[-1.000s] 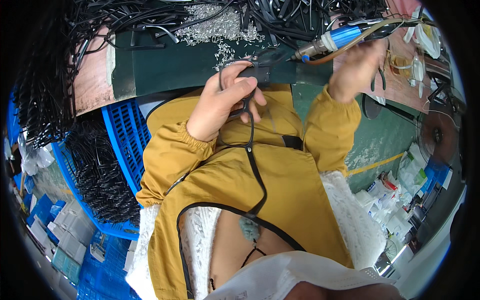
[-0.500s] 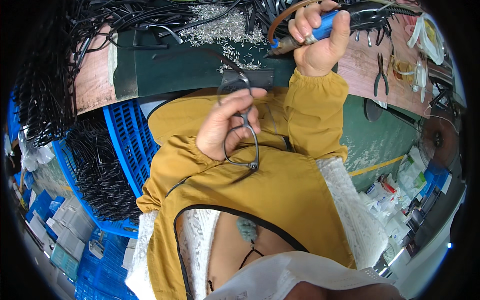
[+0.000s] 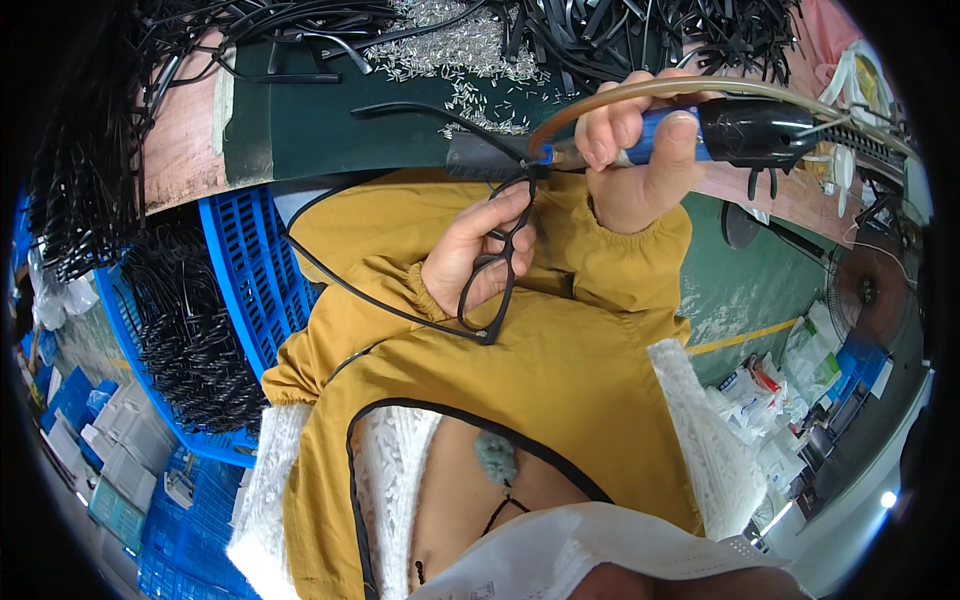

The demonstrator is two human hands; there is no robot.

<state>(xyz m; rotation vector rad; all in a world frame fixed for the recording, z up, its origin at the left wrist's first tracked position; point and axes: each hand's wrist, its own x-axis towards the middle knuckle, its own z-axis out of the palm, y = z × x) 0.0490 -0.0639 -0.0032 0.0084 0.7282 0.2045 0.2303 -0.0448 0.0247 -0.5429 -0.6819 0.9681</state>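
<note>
Since half a second ago the right hand [image 3: 640, 165] has come down and toward the body with the blue-handled tool [image 3: 690, 135], so its tip now sits just above the frame [image 3: 497, 270], where before it was raised over the far tabletop; the left hand [image 3: 470, 260] has stayed low over the yellow jacket [image 3: 540, 370] and turned the frame more upright. That left hand's grip is closed on the black spectacle frame, fingers curled through and around it, one temple arm trailing left as a long thin black line across the sleeve. The right hand's grip is closed around the tool's blue handle, thumb on the near side, fingers wrapped over the top; a brownish hose [image 3: 700, 88] arcs from the tip over the hand and off to the right, alongside the tool's black rear body. So the frame is held in front of the chest, just near of the tabletop [image 3: 300, 125] edge, with the tool tip close to its upper end; whether they touch I cannot tell. On the far tabletop lie a dark green mat, a scatter of small silvery pins [image 3: 450, 50] and heaps of black strips [image 3: 640, 35]. At the left stands a blue crate [image 3: 250, 280] filled with black frames.
</note>
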